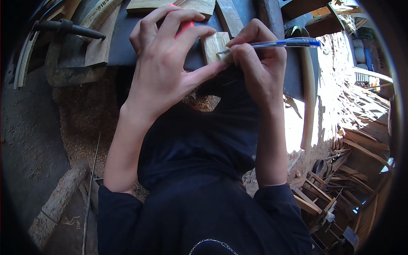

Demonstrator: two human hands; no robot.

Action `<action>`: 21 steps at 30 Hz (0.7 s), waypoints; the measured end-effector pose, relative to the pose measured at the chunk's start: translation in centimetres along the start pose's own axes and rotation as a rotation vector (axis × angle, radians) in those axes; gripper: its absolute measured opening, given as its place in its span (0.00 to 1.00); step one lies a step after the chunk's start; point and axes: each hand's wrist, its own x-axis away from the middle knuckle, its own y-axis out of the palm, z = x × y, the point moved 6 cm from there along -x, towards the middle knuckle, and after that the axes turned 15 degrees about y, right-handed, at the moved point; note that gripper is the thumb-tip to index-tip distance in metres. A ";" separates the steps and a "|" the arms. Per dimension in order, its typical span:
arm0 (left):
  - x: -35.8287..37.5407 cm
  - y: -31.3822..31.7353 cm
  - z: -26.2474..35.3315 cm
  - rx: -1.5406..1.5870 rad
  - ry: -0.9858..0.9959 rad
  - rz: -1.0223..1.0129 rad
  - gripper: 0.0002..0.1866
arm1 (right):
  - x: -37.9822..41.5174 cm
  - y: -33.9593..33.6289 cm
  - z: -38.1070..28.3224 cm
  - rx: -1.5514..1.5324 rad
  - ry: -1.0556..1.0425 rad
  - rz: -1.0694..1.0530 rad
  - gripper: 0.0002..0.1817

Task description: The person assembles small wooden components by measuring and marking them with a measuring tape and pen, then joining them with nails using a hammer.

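Observation:
A small pale wooden block (216, 41) lies at the near edge of the dark bench. My left hand (163, 59) steadies it, index fingertip at its far left corner and thumb along its near end. Pinched in my right hand (261, 63) is a clear ballpoint pen (289, 43) with a blue end, which points right. Its writing end reaches the block's top face, partly hidden by my fingers. Under the fingers of my left hand shows a red object (185, 29), mostly covered, so its kind cannot be told.
A rusty C-clamp (76, 29) sits at the bench's left, beside wood pieces. Planks (229, 17) lie behind the block. A long wooden handle (308, 93) hangs past the right edge. A log (61, 202) lies lower left; scrap wood (327, 187) piles up at right.

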 end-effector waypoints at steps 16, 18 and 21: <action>0.4 0.3 -0.3 0.009 -0.011 0.000 0.29 | 0.2 -0.3 -0.5 0.017 -0.013 0.057 0.08; 0.4 0.2 -0.3 -0.001 -0.008 -0.005 0.29 | 0.3 -0.5 -0.5 0.049 -0.036 0.069 0.07; 0.2 0.1 -0.1 -0.004 -0.010 -0.015 0.29 | 0.5 -1.2 -0.4 0.005 -0.084 0.123 0.06</action>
